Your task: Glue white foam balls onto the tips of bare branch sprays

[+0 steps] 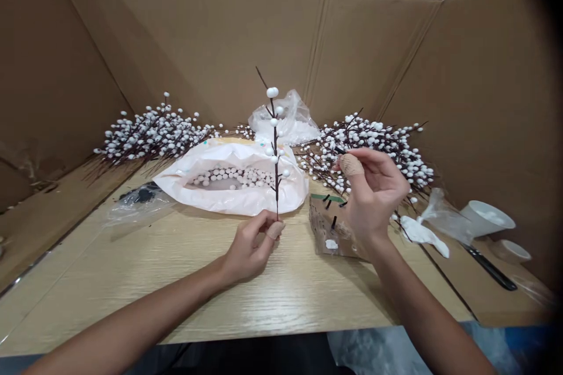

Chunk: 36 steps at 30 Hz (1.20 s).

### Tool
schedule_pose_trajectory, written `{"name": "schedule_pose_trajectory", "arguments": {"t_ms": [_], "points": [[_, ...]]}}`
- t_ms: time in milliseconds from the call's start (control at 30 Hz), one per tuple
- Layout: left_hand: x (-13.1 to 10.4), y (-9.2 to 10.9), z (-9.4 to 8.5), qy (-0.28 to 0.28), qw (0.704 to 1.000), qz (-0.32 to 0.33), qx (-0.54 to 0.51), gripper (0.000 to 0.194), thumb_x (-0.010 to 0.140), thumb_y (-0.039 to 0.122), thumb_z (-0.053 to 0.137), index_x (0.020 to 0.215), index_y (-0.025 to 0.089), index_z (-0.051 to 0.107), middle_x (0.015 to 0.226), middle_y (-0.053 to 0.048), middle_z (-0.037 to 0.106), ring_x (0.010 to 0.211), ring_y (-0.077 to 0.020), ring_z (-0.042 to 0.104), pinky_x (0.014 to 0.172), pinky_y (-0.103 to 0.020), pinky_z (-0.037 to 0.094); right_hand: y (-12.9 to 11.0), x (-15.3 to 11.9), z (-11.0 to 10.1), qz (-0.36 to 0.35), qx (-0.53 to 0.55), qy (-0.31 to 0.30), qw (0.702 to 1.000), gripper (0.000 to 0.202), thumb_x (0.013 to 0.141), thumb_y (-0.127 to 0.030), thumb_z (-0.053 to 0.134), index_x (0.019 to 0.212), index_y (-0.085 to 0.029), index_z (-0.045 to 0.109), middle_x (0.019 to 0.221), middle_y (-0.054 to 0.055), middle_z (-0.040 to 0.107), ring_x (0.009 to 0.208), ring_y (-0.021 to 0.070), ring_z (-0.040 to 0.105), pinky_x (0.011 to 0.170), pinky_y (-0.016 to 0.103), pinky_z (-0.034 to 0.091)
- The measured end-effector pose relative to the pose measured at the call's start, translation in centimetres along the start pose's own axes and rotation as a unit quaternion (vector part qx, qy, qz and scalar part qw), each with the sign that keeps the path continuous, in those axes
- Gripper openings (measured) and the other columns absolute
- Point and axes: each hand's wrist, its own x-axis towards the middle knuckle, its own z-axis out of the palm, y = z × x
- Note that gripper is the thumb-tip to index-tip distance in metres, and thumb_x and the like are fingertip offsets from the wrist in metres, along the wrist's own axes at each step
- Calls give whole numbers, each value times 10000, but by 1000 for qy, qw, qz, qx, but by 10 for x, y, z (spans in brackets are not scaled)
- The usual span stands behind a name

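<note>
My left hand (253, 246) is closed in a pinch on the bottom end of an artificial berry stem (275, 152). The stem stands upright, dark brown with white berries, and its bare top leans left. To the right, my right hand (373, 190) is raised, with thumb and forefinger closed on a short black piece (340, 151); only its tip shows. Both thumbs wear tan coverings. Below the right hand sits a cardboard block (323, 234) with several short black pieces (333, 222) sticking out and a white dab on its front.
An open white bag (176, 181) of berries lies behind the left hand. Berry-stem piles stand at left (149, 132) and right (396, 146), a clear bag (288, 120) between them. At right are a plastic cup (488, 218), a black-handled knife (490, 266) and a tape roll (510, 251). Cardboard walls (220, 35) enclose the table.
</note>
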Motion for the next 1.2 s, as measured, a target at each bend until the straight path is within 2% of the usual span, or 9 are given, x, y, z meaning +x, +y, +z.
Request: {"name": "schedule_pose_trajectory", "arguments": {"t_ms": [267,500,1200], "points": [[-3,4,0,-41,999,3,11,112,945,223,452,890,160,526,700,-3,545,600,-101,515,568,-206,425,-5,0,1,37,-31,-33,998,104,774,-209,681,877,-203,687,822,11,690,711,128,668,669,273,569],[-3,9,0,-70,997,1,17,100,945,228,446,901,167,512,686,5,521,572,-102,473,539,-209,396,-9,-4,2,21,-37,-93,995,119,777,-151,660,878,-202,697,831,19,710,753,137,678,702,280,585],[-5,7,-1,-64,997,20,42,76,933,187,460,880,169,511,695,5,528,594,-103,488,569,-214,401,-8,-4,1,18,-53,-104,993,115,786,-150,654,880,-202,695,837,20,712,754,141,675,706,290,587]]}}
